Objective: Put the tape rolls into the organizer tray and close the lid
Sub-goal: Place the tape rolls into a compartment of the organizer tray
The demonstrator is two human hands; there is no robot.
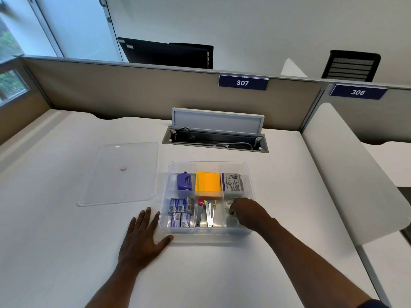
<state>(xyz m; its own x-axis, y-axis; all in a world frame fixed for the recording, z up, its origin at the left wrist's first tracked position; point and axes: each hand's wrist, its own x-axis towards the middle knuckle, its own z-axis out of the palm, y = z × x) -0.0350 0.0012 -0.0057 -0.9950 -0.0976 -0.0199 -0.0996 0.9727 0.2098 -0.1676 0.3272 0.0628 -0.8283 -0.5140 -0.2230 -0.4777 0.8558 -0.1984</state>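
Note:
The clear organizer tray point(165, 197) stands open on the white desk. Its front right compartment holds two clear tape rolls: one point(232, 221) lies near the front wall, the other point(228, 205) is behind it. My right hand point(246, 211) reaches into that compartment, fingertips closed on the rear tape roll. My left hand point(142, 237) lies flat on the desk, fingers spread, thumb touching the tray's front left corner. The clear lid point(120, 174) lies flat on the desk, left of the tray.
Other compartments hold a purple punch point(184, 181), orange sticky notes point(208, 184), a staple pack point(232, 182), small staple boxes point(180, 211) and metal staple removers point(205, 213). An open cable hatch point(214, 138) sits behind the tray. A white side panel point(347, 165) bounds the desk on the right.

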